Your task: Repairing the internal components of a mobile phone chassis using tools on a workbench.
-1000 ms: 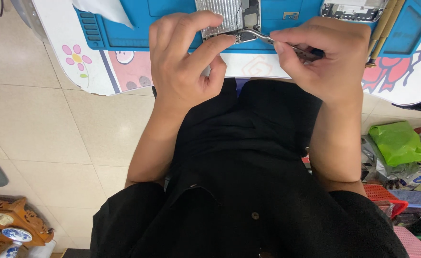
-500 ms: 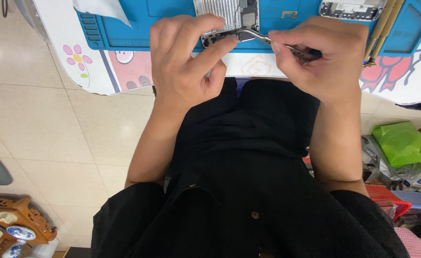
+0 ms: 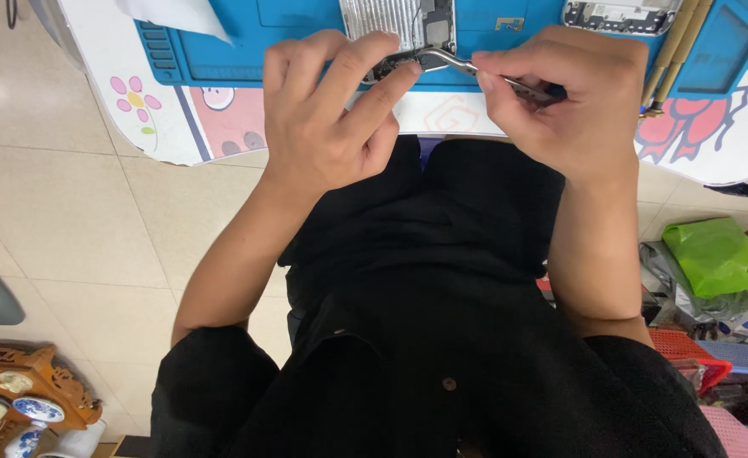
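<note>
Small circuit part (image 3: 388, 66): light, thin, likely fragile; best held by its edges. Left hand (image 3: 327, 127) pinched it; right hand (image 3: 561, 102) gripped metal tweezers (image 3: 459, 64) closed at it, above blue mat (image 3: 221, 51).

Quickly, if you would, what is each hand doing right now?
Left hand: fingers closed on a small dark part.
Right hand: closed, holding curved metal tweezers.

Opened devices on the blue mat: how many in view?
2. One opened device sits at top centre, just above the left hand and the tweezers in the right hand. A second device lies top right, cropped by the frame. More may lie out of view.
</note>
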